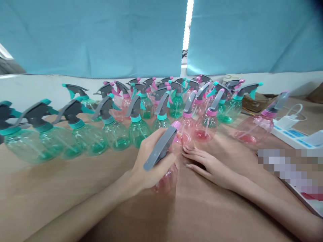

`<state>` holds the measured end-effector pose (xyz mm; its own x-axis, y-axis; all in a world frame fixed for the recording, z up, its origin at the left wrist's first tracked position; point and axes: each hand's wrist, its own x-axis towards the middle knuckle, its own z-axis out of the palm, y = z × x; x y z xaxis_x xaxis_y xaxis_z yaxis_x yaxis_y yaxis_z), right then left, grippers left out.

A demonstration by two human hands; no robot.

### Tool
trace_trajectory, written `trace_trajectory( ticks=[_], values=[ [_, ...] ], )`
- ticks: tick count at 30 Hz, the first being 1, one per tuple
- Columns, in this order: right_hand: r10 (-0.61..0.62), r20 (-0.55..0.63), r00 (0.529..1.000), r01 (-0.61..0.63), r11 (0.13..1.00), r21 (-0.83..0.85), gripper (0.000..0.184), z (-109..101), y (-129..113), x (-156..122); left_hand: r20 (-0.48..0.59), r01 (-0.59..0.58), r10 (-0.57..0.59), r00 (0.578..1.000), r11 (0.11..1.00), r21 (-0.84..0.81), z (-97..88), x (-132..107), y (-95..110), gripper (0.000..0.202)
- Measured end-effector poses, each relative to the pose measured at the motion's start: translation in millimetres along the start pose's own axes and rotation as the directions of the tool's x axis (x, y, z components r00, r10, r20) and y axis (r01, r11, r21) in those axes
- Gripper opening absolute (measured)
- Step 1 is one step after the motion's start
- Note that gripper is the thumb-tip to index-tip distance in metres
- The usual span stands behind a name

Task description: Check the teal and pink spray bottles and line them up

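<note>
My left hand is wrapped round the neck of a pink spray bottle with a grey trigger head, which stands on the brown table. My right hand lies flat on the table just right of that bottle, fingers stretched out toward it and holding nothing. Behind both hands stand several green spray bottles and several pink spray bottles in rows.
A lone pink bottle stands at the right beside a white power strip with a charger and cable. A blurred-out flat item lies at the right edge. Blue curtains hang behind a white ledge.
</note>
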<state>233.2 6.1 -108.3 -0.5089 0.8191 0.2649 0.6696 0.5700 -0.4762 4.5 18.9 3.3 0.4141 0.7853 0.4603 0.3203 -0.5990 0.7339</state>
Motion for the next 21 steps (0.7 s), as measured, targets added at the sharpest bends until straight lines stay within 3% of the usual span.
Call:
trace_trajectory(
  ticks=[13,21],
  values=[
    [0.003,0.005,1.0,-0.004,1.0,0.018,0.039,-0.9,-1.1,0.3,-0.021,-0.052,0.052,0.998,0.998,0.026,-0.7,2.3,2.9,0.018],
    [0.006,0.002,1.0,-0.006,1.0,0.029,0.039,-2.3,-2.4,0.5,0.013,0.015,-0.015,1.0,1.0,0.023,-1.5,0.7,2.6,0.017]
  ],
)
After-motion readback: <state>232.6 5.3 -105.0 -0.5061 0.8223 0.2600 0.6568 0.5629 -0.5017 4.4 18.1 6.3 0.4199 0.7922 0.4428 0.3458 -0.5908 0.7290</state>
